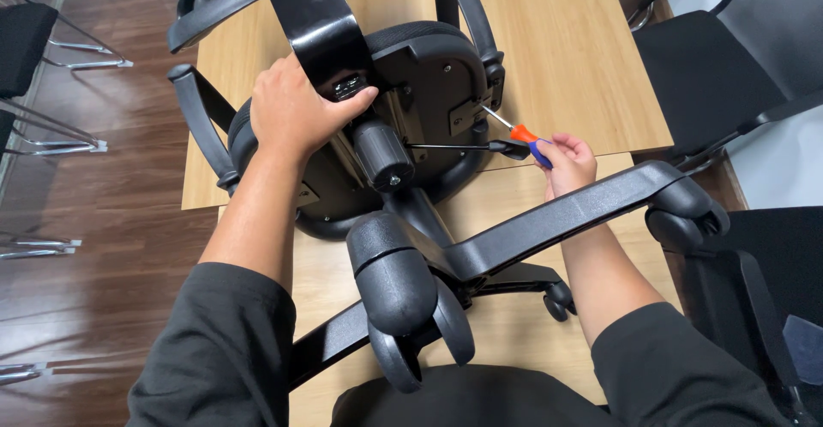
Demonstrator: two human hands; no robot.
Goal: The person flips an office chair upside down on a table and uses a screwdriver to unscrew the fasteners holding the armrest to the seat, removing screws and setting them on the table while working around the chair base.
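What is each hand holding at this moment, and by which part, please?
The right hand holds a screwdriver by its orange-and-blue handle. The left hand grips the upturned office chair at the mechanism under its seat.

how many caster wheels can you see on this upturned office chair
3. One caster sits nearest the camera at bottom centre, one ends the base arm at right, and a small one shows under that arm. Others may be hidden.

One office chair (411,101) laid on one wooden table (566,41); one screwdriver (519,134); three castors visible; two hands, left (296,110) and right (567,163); several other chairs nearby.
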